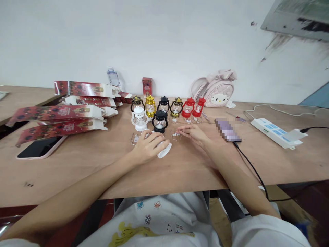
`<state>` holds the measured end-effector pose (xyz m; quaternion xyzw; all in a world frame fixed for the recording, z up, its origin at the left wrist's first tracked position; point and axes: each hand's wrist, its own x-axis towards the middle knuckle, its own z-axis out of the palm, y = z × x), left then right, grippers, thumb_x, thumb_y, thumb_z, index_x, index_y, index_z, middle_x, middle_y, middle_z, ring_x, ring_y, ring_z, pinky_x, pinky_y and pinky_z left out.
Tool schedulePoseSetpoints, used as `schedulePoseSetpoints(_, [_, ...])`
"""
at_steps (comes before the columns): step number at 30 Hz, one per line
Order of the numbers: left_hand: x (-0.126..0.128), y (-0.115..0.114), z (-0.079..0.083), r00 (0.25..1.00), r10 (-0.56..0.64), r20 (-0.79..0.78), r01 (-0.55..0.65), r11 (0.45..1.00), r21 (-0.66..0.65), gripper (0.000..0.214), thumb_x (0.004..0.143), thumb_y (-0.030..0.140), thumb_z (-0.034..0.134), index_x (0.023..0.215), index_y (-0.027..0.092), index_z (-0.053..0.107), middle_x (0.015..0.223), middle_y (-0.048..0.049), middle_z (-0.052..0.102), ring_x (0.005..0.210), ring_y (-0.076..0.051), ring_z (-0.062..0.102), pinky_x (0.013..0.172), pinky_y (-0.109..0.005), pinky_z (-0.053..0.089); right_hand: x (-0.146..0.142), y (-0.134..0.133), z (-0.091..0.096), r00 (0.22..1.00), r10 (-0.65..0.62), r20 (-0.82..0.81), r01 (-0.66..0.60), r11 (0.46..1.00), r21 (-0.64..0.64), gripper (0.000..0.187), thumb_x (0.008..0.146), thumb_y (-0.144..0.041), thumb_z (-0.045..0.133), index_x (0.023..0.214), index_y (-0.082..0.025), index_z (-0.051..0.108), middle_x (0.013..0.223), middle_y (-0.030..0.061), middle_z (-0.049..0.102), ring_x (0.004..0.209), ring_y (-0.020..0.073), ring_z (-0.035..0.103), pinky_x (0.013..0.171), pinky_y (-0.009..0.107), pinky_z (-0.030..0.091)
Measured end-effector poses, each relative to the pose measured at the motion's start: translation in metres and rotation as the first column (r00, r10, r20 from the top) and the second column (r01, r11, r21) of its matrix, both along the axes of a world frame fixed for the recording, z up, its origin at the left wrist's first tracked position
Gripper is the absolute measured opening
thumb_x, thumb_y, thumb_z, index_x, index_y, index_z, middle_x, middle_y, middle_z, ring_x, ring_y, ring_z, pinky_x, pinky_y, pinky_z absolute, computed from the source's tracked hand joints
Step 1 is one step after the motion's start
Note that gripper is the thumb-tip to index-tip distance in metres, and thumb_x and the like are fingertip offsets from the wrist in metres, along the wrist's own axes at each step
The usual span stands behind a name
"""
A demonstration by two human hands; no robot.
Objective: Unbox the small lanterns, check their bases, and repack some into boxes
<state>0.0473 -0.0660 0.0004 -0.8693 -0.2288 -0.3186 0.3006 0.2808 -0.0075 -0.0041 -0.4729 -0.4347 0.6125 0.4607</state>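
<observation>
1. So the left hand point(149, 145) has its fingers clamped over a white mini lantern point(165, 151), which lies tipped on the near-middle of the bench point(177, 175). Most of it is hidden under that hand.
2. The right hand point(192, 133) is just to the right, thumb and fingertips bunched close. Can't tell if they've actually nipped anything; the nearest bit is a wire handle point(176, 138) with a small white piece in it.
3. Tip for this bit, imo: brace the lantern against the bench with a light grip, since the plastic looks thin. Pinch the wire near one end so it won't flex or spring away, and leave the small white piece where it can be seen.
4. Lantern count: nine total. Eight upright behind the hands: two bronze-and-black lanterns point(177, 107), one gold lantern point(150, 107), two black lanterns point(159, 122), two red lanterns point(188, 109), one white upright lantern point(140, 120). Number nine's under the left hand.
5. Wire handles: five or so, small and partly hidden.
6. Cartons: one upright carton point(147, 86) at the far side, at least four red printed cartons point(61, 113) piled left.
7. Phones point(41, 147): two, one each side.
8. One each: power strip point(272, 132), pink Hello Kitty bag point(219, 92), clear bottle point(113, 77).
</observation>
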Motion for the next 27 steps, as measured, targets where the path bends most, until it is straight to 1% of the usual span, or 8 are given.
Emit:
schedulePoseSetpoints(5, [0.002,-0.001,0.002,1.0,-0.015,0.005,0.015,0.998,0.058,0.018,0.092,0.011,0.045,0.096,0.019,0.06,0.089,-0.0014,0.072,0.087,-0.015,0.063,0.073,-0.034,0.033,0.0,0.0,-0.004,0.994,0.013,0.108,-0.019,0.998,0.053,0.018,0.073,0.002,0.061,0.072,-0.014,0.069,0.071,0.0039,0.072,0.074,0.0127,0.07,0.09,0.032,0.055])
schedulePoseSetpoints(8, [0.001,-0.001,0.001,1.0,0.001,0.003,-0.001,0.999,0.046,0.019,0.093,0.012,0.044,0.097,0.021,0.06,0.089,-0.0011,0.073,0.088,-0.015,0.063,0.073,-0.034,0.033,-0.001,0.0,-0.005,0.954,0.008,0.299,-0.051,0.99,0.135,0.011,0.07,-0.005,0.068,0.075,-0.015,0.071,0.069,0.0026,0.072,0.071,0.0149,0.07,0.086,0.035,0.055])
schedulePoseSetpoints(12, [0.001,-0.001,0.001,1.0,0.023,-0.007,-0.023,1.0,0.018,0.02,0.093,0.012,0.043,0.098,0.022,0.06,0.09,-0.001,0.073,0.089,-0.016,0.063,0.074,-0.034,0.033,-0.005,-0.003,-0.007,0.823,-0.068,0.564,-0.119,0.95,0.288,0.011,0.069,-0.012,0.07,0.079,-0.017,0.073,0.078,0.0039,0.075,0.078,0.0195,0.07,0.086,0.038,0.053])
schedulePoseSetpoints(15, [0.001,-0.001,0.001,1.0,0.017,-0.003,-0.017,0.999,0.048,0.019,0.093,0.012,0.043,0.097,0.02,0.06,0.089,-0.0013,0.073,0.088,-0.016,0.063,0.074,-0.034,0.033,-0.009,-0.007,-0.008,0.719,-0.147,0.679,-0.181,0.904,0.388,0.012,0.074,-0.012,0.065,0.08,-0.019,0.074,0.085,0.0048,0.075,0.084,0.0212,0.07,0.085,0.036,0.052])
schedulePoseSetpoints(18, [0.002,-0.001,0.002,1.0,0.008,-0.002,-0.008,0.998,0.064,0.017,0.092,0.011,0.044,0.097,0.018,0.059,0.089,-0.0021,0.073,0.087,-0.016,0.063,0.074,-0.034,0.033,-0.013,-0.012,-0.01,0.596,-0.23,0.769,-0.263,0.849,0.458,0.021,0.078,-0.009,0.058,0.084,-0.02,0.075,0.088,0.0049,0.076,0.084,0.0223,0.07,0.082,0.035,0.052])
schedulePoseSetpoints(21, [0.003,-0.001,0.002,1.0,0.014,-0.001,-0.014,0.998,0.064,0.018,0.093,0.012,0.043,0.097,0.019,0.059,0.089,-0.0018,0.072,0.087,-0.016,0.063,0.074,-0.034,0.033,-0.017,-0.015,-0.012,0.465,-0.273,0.843,-0.362,0.81,0.462,0.029,0.082,-0.006,0.051,0.091,-0.021,0.074,0.094,0.0053,0.075,0.089,0.0224,0.07,0.083,0.034,0.05])
schedulePoseSetpoints(24, [0.003,0.0,0.002,1.0,0.001,0.017,-0.002,0.996,0.089,0.015,0.092,0.011,0.044,0.096,0.017,0.058,0.087,-0.002,0.072,0.085,-0.016,0.063,0.073,-0.034,0.033,-0.021,-0.017,-0.013,0.342,-0.269,0.9,-0.444,0.798,0.407,0.032,0.084,-0.005,0.047,0.096,-0.021,0.073,0.097,0.005,0.075,0.092,0.0212,0.069,0.081,0.029,0.048])
schedulePoseSetpoints(27, [0.003,0.0,0.002,1.0,-0.012,0.029,0.009,0.995,0.099,0.014,0.092,0.011,0.045,0.095,0.016,0.058,0.087,-0.0024,0.072,0.085,-0.016,0.063,0.073,-0.033,0.034,-0.023,-0.018,-0.015,0.309,-0.292,0.905,-0.462,0.786,0.411,0.031,0.085,-0.006,0.047,0.098,-0.02,0.071,0.097,0.0049,0.075,0.092,0.0202,0.069,0.079,0.027,0.047])
